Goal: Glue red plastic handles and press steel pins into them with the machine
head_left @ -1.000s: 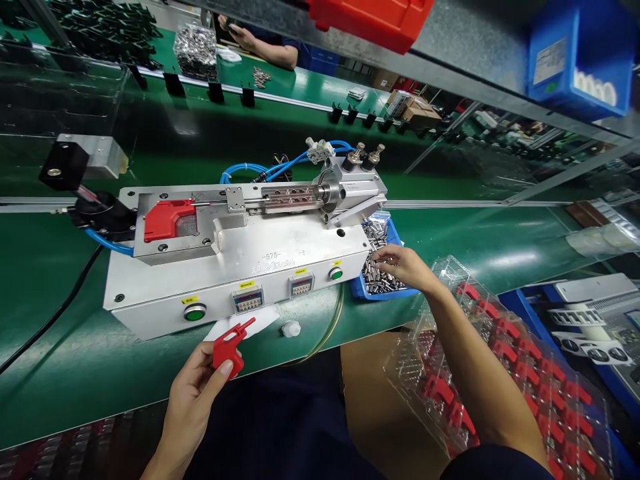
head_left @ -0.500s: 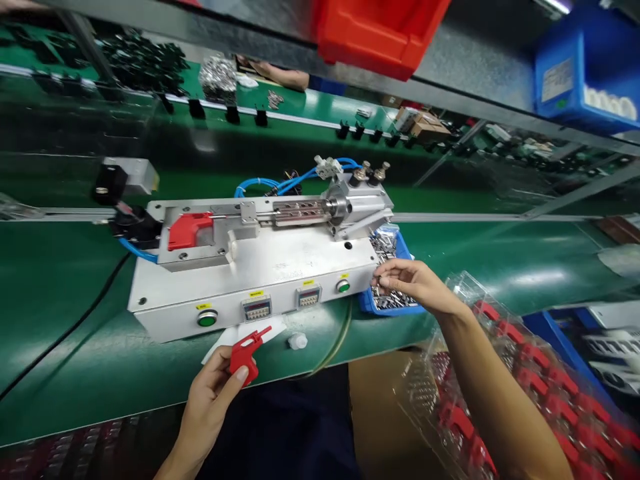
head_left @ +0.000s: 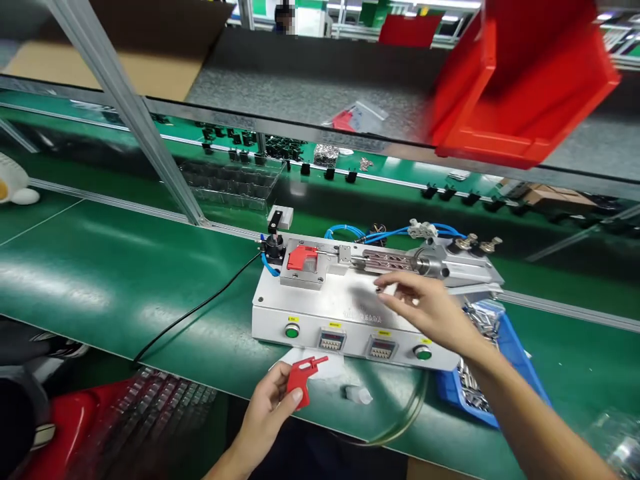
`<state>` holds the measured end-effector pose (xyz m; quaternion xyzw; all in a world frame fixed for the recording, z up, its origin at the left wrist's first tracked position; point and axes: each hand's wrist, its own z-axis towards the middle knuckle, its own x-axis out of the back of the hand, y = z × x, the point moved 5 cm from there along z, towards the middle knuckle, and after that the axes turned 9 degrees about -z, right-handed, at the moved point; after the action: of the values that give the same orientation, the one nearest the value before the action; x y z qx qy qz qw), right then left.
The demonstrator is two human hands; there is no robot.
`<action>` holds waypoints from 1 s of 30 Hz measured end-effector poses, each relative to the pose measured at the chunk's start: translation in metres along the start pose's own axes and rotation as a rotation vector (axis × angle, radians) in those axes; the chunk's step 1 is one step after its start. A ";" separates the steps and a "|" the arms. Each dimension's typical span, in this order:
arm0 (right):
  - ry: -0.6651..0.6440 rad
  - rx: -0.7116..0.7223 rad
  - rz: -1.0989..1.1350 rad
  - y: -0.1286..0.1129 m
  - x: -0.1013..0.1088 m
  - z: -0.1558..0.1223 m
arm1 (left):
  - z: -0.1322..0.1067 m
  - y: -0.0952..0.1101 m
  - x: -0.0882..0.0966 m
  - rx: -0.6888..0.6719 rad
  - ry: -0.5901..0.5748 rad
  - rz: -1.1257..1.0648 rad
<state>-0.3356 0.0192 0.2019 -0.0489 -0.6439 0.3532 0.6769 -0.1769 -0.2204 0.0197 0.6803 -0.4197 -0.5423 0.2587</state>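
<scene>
My left hand (head_left: 273,410) grips a red plastic gun-shaped part (head_left: 301,381) by its handle, its thin barrel pointing right. It is held in front of the white bench machine (head_left: 300,320). Over the machine's top plate is my right hand (head_left: 425,303), thumb and forefinger pinched on a small dark part (head_left: 379,289), too small to name. A second red gun-shaped part (head_left: 301,257) sits in the machine's metal fixture (head_left: 300,280), with a thin rod meeting its barrel. Right of the machine, partly behind my right forearm, stands a blue bin (head_left: 520,363) of small metal parts (head_left: 473,393).
A small white bottle (head_left: 359,394) lies before the machine near white paper (head_left: 327,367). A black cable (head_left: 200,305) crosses the green bench (head_left: 125,267) at left. Overhead, a shelf (head_left: 300,87) carries a red bin (head_left: 500,143). A clear tray (head_left: 230,183) stands behind the machine.
My right hand has moved from the blue bin leftward over the machine's top plate, still pinching. My left hand keeps its hold on the red part. The camera view has swung left and up.
</scene>
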 end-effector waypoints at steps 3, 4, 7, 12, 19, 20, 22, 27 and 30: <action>0.070 0.135 -0.055 -0.020 -0.020 0.037 | -0.004 0.004 0.009 -0.011 0.050 -0.008; 0.107 0.163 -0.066 -0.024 -0.024 0.050 | -0.004 0.005 0.013 -0.013 0.067 -0.002; 0.174 0.197 -0.106 -0.027 -0.036 0.083 | -0.006 0.008 0.021 0.006 0.062 0.022; 0.185 0.229 -0.152 -0.021 -0.055 0.102 | -0.007 0.014 0.026 -0.037 0.103 -0.028; 0.117 0.258 -0.273 -0.020 -0.060 0.096 | -0.004 0.011 0.025 -0.032 0.091 -0.037; 0.111 0.255 -0.294 -0.020 -0.060 0.094 | -0.003 0.010 0.025 -0.028 0.080 -0.041; 0.117 0.253 -0.334 -0.024 -0.060 0.092 | -0.001 0.009 0.026 -0.023 0.064 -0.046; 0.106 0.298 -0.412 -0.046 -0.070 0.097 | 0.002 0.009 0.023 -0.031 0.051 -0.032; 0.001 0.284 -0.500 -0.059 -0.085 0.109 | 0.000 0.008 0.019 -0.035 0.046 -0.026</action>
<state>-0.4030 -0.1132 0.1796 0.2064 -0.5796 0.2623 0.7434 -0.1782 -0.2404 0.0167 0.6935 -0.3949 -0.5371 0.2732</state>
